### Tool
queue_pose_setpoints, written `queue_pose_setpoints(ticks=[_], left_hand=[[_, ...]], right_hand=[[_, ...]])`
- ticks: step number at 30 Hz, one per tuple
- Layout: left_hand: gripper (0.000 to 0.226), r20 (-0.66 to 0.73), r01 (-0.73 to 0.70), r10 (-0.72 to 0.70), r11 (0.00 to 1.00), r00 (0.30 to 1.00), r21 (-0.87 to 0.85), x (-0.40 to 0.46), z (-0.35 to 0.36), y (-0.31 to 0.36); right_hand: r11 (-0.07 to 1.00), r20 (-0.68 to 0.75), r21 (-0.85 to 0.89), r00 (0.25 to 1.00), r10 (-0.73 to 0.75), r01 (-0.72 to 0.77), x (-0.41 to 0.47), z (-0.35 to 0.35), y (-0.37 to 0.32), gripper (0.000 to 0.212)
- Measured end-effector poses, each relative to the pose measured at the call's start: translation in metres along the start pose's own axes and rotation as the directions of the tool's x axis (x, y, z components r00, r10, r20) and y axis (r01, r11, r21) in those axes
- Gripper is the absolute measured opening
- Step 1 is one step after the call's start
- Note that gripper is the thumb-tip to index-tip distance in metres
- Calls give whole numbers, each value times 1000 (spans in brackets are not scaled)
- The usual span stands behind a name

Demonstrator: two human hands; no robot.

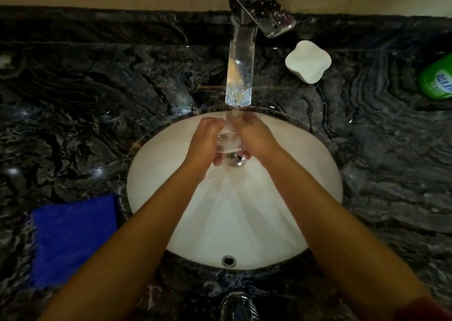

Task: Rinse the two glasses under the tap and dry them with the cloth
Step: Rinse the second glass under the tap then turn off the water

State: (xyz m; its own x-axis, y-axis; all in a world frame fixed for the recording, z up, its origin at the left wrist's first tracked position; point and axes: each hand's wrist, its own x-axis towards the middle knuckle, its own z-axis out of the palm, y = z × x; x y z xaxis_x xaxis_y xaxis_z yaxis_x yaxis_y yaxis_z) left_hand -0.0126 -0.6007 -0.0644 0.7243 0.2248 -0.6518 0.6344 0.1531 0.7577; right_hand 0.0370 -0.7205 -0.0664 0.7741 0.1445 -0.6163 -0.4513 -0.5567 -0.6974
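Glass (228, 141) mid-basin, between both hands.

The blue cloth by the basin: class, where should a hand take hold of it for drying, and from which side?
Judging by how it lies, pinch the blue cloth at its near-right edge beside the basin, coming from the basin side. It lies flat on the counter, so only an edge gives the fingers something to lift. Both hands are busy with the glass.

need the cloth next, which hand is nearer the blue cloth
Left. The left hand grips the glass under the tap, on the side of the blue cloth, which lies on the counter beside the basin. The right hand grips the glass's far side.
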Motion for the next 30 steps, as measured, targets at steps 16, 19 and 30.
queue_pose_setpoints(ticks=[16, 19, 30], left_hand=[[25, 117, 174, -143, 928, 983, -328, 0, -6, -1], [26, 100, 239, -217, 865, 971, -441, 2, -2, 1], [31, 26, 190, -190, 953, 981, -237, 2, -7, 6]], right_hand=[[901, 146, 413, 986, 81, -135, 6, -1, -23, 24], [778, 144, 579, 970, 196, -243, -4, 0, -27, 32], [975, -286, -98, 932, -222, 202, -27, 31, -4, 44]])
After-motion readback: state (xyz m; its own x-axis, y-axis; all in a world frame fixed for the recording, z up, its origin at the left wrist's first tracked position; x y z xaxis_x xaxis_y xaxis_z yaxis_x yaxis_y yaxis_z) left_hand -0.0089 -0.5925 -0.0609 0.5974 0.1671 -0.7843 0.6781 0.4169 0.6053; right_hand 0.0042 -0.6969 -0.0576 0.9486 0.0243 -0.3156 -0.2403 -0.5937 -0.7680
